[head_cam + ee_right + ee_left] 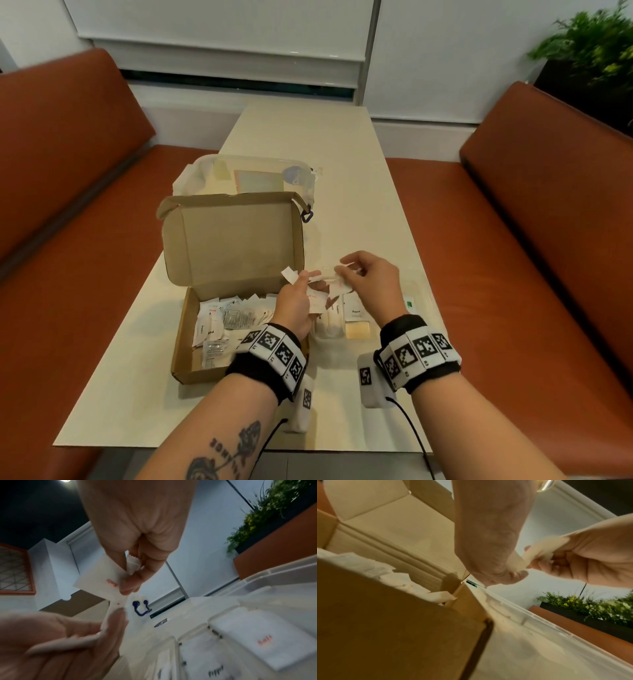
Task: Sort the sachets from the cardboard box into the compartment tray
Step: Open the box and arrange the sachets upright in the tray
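An open cardboard box (186, 346) at the table's left holds several white sachets (222, 318). The clear compartment tray (420, 297) lies just right of it, under my hands, with salt sachets (257, 639) and pepper sachets (215, 671) in separate compartments. My left hand (308, 277) hovers over the box's right edge and grips a small bunch of white sachets (317, 301). My right hand (346, 270) meets it above the tray and pinches one white salt sachet (99, 580) with red print between thumb and fingers. Both hands show in the left wrist view with sachets (544, 549) between them.
A clear plastic container (253, 174) with a purple latch (307, 216) stands behind the box's raised lid (233, 240). Orange benches (68, 171) flank the cream table (308, 144) on both sides. A green plant (596, 44) sits at the far right.
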Demonstrator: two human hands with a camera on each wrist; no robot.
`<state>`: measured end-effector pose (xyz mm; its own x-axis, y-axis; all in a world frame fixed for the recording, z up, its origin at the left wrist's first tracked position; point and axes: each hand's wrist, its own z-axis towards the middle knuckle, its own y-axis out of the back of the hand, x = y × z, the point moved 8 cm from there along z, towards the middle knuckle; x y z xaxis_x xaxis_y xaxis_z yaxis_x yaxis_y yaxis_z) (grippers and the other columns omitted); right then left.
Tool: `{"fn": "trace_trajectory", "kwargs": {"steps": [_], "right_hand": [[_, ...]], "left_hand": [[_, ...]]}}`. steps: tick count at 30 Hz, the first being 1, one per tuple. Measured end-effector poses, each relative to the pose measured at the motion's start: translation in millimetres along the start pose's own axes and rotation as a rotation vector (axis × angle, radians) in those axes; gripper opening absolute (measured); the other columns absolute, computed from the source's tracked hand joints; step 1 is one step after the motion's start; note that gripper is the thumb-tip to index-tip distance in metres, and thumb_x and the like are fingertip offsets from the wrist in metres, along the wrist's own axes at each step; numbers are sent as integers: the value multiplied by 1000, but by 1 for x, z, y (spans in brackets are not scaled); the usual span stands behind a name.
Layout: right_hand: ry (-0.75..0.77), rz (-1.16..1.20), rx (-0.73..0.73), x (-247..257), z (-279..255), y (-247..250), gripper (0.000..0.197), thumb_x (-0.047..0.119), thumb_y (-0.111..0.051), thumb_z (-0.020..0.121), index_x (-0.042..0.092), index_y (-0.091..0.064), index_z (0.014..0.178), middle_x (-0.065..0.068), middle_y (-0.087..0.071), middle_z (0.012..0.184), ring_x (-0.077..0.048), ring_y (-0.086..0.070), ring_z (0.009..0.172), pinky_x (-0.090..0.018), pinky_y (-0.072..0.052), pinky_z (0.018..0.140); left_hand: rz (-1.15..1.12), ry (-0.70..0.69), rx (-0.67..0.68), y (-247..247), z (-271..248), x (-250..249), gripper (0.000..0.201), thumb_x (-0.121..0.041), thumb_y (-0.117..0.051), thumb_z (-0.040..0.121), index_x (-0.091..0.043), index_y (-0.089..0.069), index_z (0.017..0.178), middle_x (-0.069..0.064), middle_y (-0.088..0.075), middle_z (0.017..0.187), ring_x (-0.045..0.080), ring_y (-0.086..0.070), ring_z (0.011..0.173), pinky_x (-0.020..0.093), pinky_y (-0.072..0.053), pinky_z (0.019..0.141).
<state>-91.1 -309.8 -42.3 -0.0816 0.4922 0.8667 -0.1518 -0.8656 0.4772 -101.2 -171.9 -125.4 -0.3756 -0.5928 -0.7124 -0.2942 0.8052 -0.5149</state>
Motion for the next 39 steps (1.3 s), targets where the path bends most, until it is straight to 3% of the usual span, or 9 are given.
{"fn": "trace_trajectory", "kwargs": {"steps": [3,8,12,16,20,25,30,33,39], "right_hand": [[-45,105,-72,1,6,13,10,18,-70,84,11,-64,88,-1,-65,55,-8,-63,45,-11,-49,51],[-126,180,-149,-7,12,25,14,19,-70,84,10,-60,81,-2,-62,48,-17,-65,44,-16,-52,54],[-167,173,-136,-14,12,22,18,20,-69,86,13,-56,75,-5,-65,51,-13,-65,44,-20,-55,60],[-198,199,-154,-19,10,20,19,20,-70,85,12,-57,74,-5,-65,53,-16,-66,47,-26,-57,62],[-210,189,-119,-24,10,19,17,18,-71,84,12,-59,74,-4,-65,56,-17,-66,48,-33,-58,66],[-193,203,-100,-24,11,22,13,15,-75,79,12,-63,76,-2,-66,62,-7,-63,45,-25,-54,62],[-119,258,-61,-14,20,33,13,11,-77,76,14,-64,77,-6,-69,68,-9,-62,52,-19,-53,58],[-135,235,-15,-17,23,30,13,10,-77,76,12,-64,79,-8,-69,70,-13,-63,56,-22,-54,61],[-186,289,53,-37,13,15,13,6,-77,75,8,-65,79,-2,-66,63,-9,-64,55,-22,-56,61]], "left_hand": [[2,44,0,-1,-1,5,29,-26,-42,101,-5,-59,92,2,-48,60,13,-48,50,25,-46,48],[131,18,103,-6,-2,4,39,-37,-60,91,-16,-42,64,-5,-31,52,9,-31,41,19,-31,43],[176,18,184,-15,-6,4,32,-34,-72,80,-15,-46,77,-5,-26,56,8,-26,43,18,-26,43],[270,54,206,-18,-6,9,34,-40,-73,79,-12,-54,82,-4,-41,59,8,-30,43,21,-25,48],[194,72,243,-21,-6,10,13,-15,-70,84,-8,-62,93,1,-58,68,4,-30,42,14,-27,38],[128,80,207,-21,-7,9,8,2,-60,88,-3,-60,96,1,-50,67,3,-31,40,13,-28,36],[80,35,146,-17,-4,0,16,4,-50,94,-2,-63,100,0,-51,65,3,-39,41,13,-37,38],[-3,16,152,-21,-5,-4,10,3,-49,94,-1,-58,93,-3,-57,58,4,-39,43,14,-36,38],[15,-82,135,-25,-6,-16,11,-8,-50,97,-4,-56,88,0,-48,67,5,-37,45,16,-32,38]]}}
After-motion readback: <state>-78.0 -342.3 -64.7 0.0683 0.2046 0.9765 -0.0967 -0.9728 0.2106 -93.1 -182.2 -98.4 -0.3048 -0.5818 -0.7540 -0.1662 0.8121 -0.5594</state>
